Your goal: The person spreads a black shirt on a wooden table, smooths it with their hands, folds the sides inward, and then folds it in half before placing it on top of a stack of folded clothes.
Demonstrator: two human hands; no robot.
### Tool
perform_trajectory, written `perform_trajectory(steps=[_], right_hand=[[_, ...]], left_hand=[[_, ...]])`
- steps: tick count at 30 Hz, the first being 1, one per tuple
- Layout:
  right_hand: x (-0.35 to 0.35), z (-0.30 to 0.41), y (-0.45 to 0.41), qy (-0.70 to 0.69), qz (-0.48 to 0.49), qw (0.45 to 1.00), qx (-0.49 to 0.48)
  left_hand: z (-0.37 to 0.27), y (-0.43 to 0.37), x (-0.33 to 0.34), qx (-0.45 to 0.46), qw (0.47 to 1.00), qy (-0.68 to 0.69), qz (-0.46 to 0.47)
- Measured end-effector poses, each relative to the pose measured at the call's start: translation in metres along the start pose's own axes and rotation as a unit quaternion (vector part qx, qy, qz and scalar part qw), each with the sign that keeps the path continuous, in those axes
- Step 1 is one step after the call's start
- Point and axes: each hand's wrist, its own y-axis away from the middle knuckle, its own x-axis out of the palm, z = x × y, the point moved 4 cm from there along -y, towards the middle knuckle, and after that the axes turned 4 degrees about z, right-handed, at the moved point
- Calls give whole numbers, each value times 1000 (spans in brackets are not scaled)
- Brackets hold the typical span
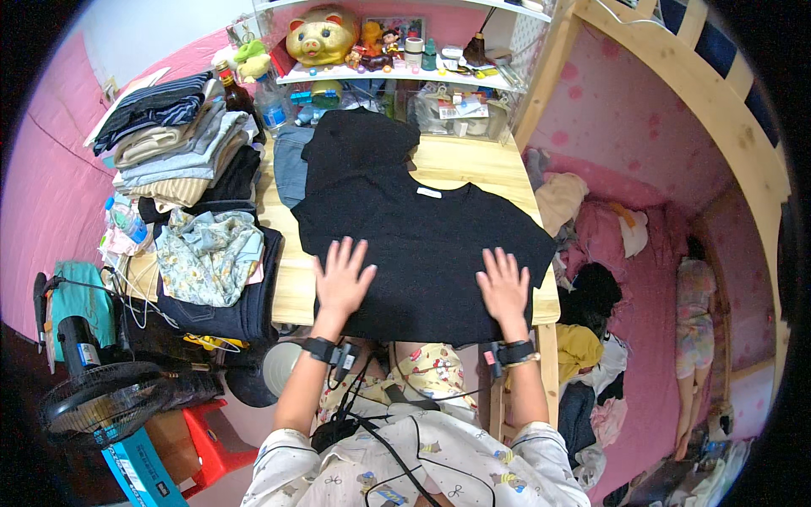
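A black short-sleeved T-shirt (418,266) lies spread out on the wooden tabletop (481,155), its neckline and a small white label towards the back. My left hand (342,275) rests flat on the shirt's left side with fingers apart. On the right side, my right hand (505,285) is also laid flat, fingers spread. Neither hand grips the fabric. Behind the shirt's left shoulder sits another black garment (358,142), partly covered by it. A grey-blue folded cloth (291,161) shows beside that garment. The shirt's lower hem reaches the table's front edge.
Folded clothes (171,139) are stacked at the left, near a floral garment (212,256) on dark jeans (253,310). A shelf (405,75) with a golden piggy bank (322,37) stands behind. An electric fan (101,399) is lower left. A person (695,317) lies on the bed (640,380).
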Motion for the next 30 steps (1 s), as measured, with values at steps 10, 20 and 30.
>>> perform_trajectory(steps=[10,20,30], right_hand=[[0,-32,-4,-22,-23,998,46],[-22,94,50,-51,-13,989,-138],[-23,-9,60,-5,-16,1000,-17]], left_hand=[[17,-11,-14,-66,993,-14,92],[-69,45,-8,98,993,30,-51],[-4,46,-23,15,1000,7,-10]])
